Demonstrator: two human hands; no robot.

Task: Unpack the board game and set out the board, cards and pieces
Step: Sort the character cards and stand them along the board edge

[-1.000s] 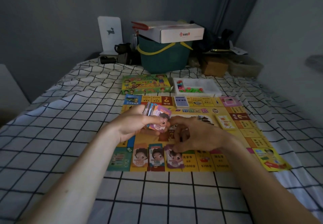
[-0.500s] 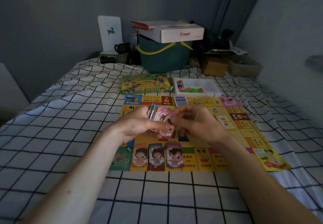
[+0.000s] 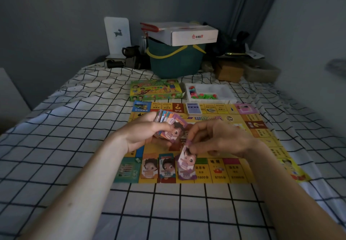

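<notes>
The yellow game board (image 3: 262,133) lies flat on the checked bedsheet. My left hand (image 3: 142,131) grips a fanned stack of play-money cards (image 3: 169,121) above the board's middle. My right hand (image 3: 215,138) pinches one purple card (image 3: 186,158) by its top edge, hanging just over the purple pile (image 3: 186,173) on the board's near edge. Two more piles, an orange one (image 3: 149,168) and a red-teal one (image 3: 167,167), lie left of it. A blue card deck (image 3: 193,108) sits at the board's far edge. The white tray (image 3: 227,91) holds several coloured pieces.
The green game box (image 3: 155,89) lies beyond the board, left of the tray. A teal bucket (image 3: 176,63) with a white carton on top stands at the bed's head among dark clutter. A grey wall (image 3: 309,52) runs along the right side.
My right hand drew a purple card off the stack in my left hand and lowered it toward the purple pile at the board's near edge. My left hand stayed nearly in place.
</notes>
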